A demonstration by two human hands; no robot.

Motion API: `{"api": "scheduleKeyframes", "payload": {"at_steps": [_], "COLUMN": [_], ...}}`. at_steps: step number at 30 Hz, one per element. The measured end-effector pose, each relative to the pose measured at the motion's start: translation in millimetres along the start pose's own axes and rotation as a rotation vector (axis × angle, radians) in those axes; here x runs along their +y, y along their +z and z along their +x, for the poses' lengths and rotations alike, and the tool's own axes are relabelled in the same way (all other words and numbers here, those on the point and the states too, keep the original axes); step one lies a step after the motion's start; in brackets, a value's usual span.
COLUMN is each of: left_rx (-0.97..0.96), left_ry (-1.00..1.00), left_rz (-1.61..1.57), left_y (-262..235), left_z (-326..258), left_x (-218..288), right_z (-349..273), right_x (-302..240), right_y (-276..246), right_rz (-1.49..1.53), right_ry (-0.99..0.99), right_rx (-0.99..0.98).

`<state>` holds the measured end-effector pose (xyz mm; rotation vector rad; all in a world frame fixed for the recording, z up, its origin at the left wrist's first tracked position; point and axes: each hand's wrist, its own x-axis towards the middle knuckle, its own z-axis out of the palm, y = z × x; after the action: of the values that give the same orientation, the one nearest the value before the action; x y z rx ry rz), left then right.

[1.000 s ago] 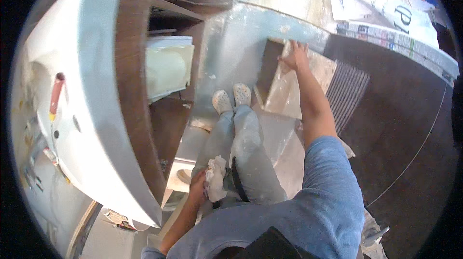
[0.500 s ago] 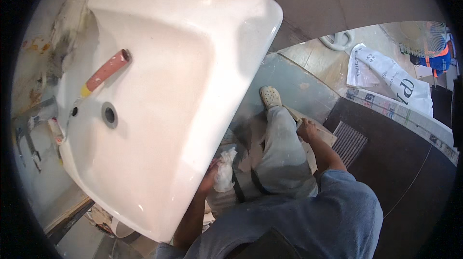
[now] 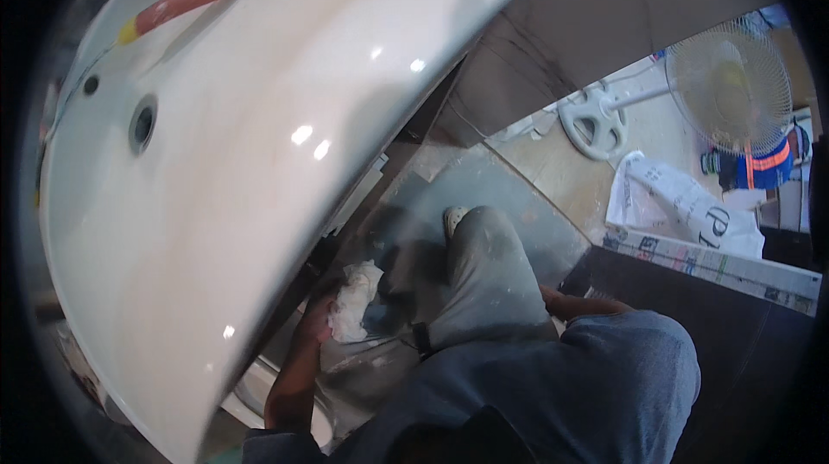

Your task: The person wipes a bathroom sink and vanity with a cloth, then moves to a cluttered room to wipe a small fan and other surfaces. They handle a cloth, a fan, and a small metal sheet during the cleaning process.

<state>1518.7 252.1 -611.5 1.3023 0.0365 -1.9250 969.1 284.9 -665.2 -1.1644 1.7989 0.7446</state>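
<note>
My left hand (image 3: 319, 317) is closed around a crumpled white cloth or wad of paper (image 3: 354, 300), held by my left thigh just under the basin's edge. The large white washbasin (image 3: 259, 170) fills the left side, tilted in view, with a drain hole and a smaller hole. Lying in it is a tool with a reddish handle (image 3: 186, 2) and a yellow collar. My right forearm (image 3: 587, 304) reaches down beside my right knee, and the leg hides most of that hand, so its fingers do not show.
Dark wall panels (image 3: 604, 23) run behind the basin. At the right stand a pedestal fan (image 3: 730, 88) with a white base, a printed white plastic sack (image 3: 682, 205) and a newspaper-covered ledge (image 3: 717, 270). A white rounded fixture (image 3: 259, 390) is below the basin, near my left forearm.
My view has shifted, showing more of the fan and the basin's underside. My right hand, earlier visible on a pale board-like edge, is now behind my leg. The left still grips the white wad.
</note>
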Motion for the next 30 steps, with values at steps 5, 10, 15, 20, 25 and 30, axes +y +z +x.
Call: {"api": "scheduleKeyframes", "payload": {"at_steps": [5,10,15,20,25,30], "left_rx": [-0.003,-0.065,0.100,-0.253,0.050,0.736], "left_ry": [0.030,0.110,0.551,0.584,0.678,1.469], "left_rz": [0.076,0.023,0.226,-0.040,0.420,1.316], "left_y": [24,38,141,262,276,277], "left_z": [-27,-49,-92,-139,-173,-228], "left_x": [-1,-2,-22,1,13,60], "right_z": [41,72,-103,-191,-229,-231], "right_x": [18,-23,-162,-217,-226,-239], "right_y": [6,-82,-194,-167,-150,-143], "right_rz": [-0.045,-0.408,0.855,1.486,1.650,1.684], "right_ry": [-0.245,-0.886,-1.160,-1.307,-1.372,-1.158], "right_rx": [-0.153,0.344,0.480,-0.848,-1.296,-1.057]}}
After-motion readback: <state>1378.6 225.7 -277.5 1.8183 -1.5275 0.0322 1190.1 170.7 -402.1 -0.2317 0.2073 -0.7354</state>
